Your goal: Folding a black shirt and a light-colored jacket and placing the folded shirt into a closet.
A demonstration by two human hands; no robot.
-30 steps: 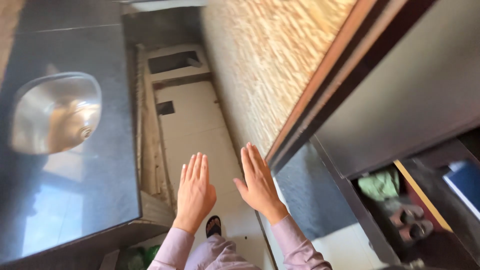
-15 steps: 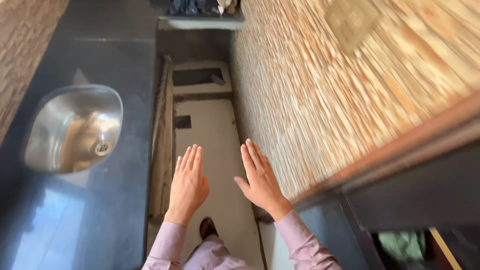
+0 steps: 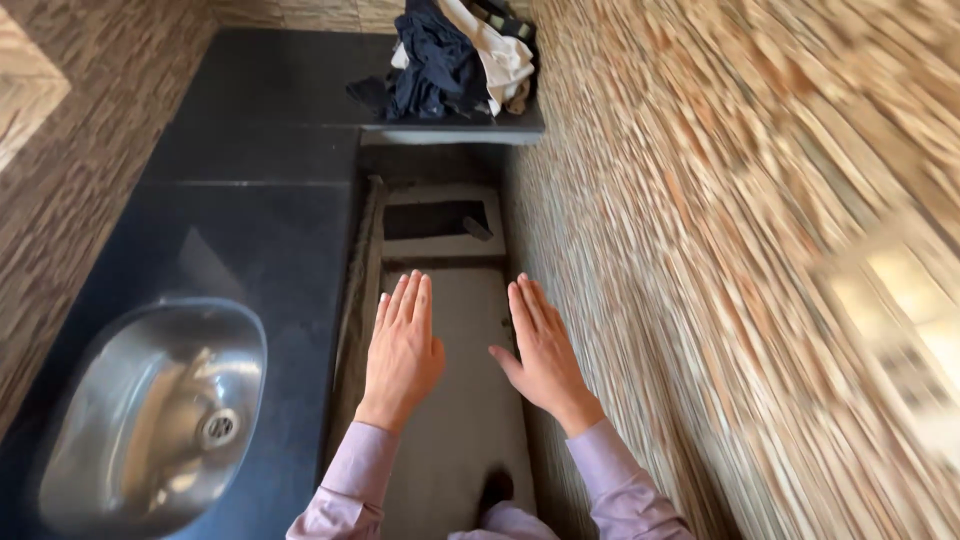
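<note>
Floor [image 3: 455, 400], a pale narrow strip between a dark surface [image 3: 270, 240] on the left and a striped stone wall [image 3: 700, 250] on the right, lies directly under the 2 hands and is the thing nearest to them. At the bottom edge, a dark shoe [image 3: 494, 490] shows on that strip between 2 lilac sleeves [image 3: 350, 480]. The left hand [image 3: 403, 350] is held out flat, palm down, fingers straight and together, grasping nothing; it hovers over the floor just beside the surface's edge. The right hand [image 3: 543, 355] is likewise spread flat and empty, thumb out toward the left hand, close to the foot of the wall, whether touching it I cannot tell. The hands are near each other but apart. To the left, a steel sink [image 3: 150, 420] with a round drain is set into the surface. Beyond the fingertips the floor ends at a raised pale step with a dark rectangular opening [image 3: 435, 220]. Farther still, a dark ledge [image 3: 300, 80] crosses the end of the passage, and a heap of dark and white clothes [image 3: 450, 60] sits on its right end against the wall. The wall is blurred.
</note>
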